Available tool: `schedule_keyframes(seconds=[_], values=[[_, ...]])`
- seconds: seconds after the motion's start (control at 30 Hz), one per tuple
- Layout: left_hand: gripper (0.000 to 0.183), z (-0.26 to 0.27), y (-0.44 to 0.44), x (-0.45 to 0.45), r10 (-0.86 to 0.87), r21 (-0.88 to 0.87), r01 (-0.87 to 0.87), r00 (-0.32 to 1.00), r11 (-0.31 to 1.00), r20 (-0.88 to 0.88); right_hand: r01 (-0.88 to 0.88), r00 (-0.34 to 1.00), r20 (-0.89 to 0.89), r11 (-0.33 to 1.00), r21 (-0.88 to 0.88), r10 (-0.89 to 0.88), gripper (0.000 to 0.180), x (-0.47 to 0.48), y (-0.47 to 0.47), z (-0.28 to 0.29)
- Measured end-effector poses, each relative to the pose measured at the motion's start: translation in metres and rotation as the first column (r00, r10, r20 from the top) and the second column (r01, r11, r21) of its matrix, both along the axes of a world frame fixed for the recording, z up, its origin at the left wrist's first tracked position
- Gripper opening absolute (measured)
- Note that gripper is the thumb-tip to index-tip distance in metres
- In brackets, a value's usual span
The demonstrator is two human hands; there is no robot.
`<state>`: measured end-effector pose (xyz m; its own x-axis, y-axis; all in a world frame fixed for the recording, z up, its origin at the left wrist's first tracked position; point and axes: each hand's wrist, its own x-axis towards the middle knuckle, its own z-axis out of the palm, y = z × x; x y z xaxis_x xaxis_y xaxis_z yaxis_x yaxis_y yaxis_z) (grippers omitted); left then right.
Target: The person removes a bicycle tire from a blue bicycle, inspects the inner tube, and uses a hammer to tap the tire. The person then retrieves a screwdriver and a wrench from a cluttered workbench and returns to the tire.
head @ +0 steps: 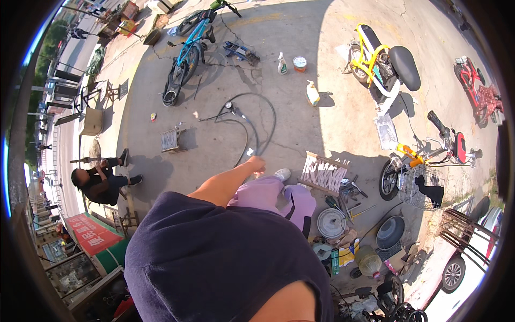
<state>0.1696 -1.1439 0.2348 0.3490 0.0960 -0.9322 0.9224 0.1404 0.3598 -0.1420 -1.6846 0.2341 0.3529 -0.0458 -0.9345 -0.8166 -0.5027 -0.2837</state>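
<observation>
My left hand (256, 164) is extended low in front of my left knee, its fingers partly curled. Whether anything lies inside the fingers is too small to tell. My right hand is out of view. Just beyond the left hand, a black air hose (275, 116) curves over the concrete, with a tire inflator gauge (229, 105) at its far end. A small white scrap (250, 152) lies beside the hose close to my fingers. To the right of my shoe (283, 174) stands a low folding stool (324, 173) with a woven white seat.
Hand tools (350, 197), a round metal lid (331, 222) and a black basin (390, 232) crowd the right. A yellow-and-white electric bike (374, 64), a blue bicycle (189, 52) and a spray bottle (282, 64) stand farther off. Another person (102, 181) sits at left near a small stool (171, 140).
</observation>
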Motion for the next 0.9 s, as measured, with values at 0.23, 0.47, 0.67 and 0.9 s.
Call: schedule_keyframes(seconds=[0.23,0.47,0.67,0.9], values=[[0.028,0.006,-0.004,-0.007,0.16,-0.082,-0.161,0.987,0.983,-0.027,0.491,0.847,0.216,0.871,0.03,-0.485,0.029,0.199,0.015,0.088],[0.032,0.009,-0.008,0.006,0.008,-0.052,-0.008,1.0,0.999,-0.005,0.574,0.739,0.327,0.805,0.152,-0.589,0.028,0.25,0.016,0.1],[0.034,0.038,-0.029,0.03,-0.157,0.006,0.157,0.988,0.988,-0.004,0.449,0.865,0.26,0.894,-0.016,-0.429,0.028,0.156,-0.011,-0.007],[0.036,0.032,-0.131,0.049,-0.309,0.055,0.313,0.948,0.948,-0.08,0.504,0.849,0.35,0.805,-0.313,-0.395,0.028,0.013,-0.079,-0.073]])
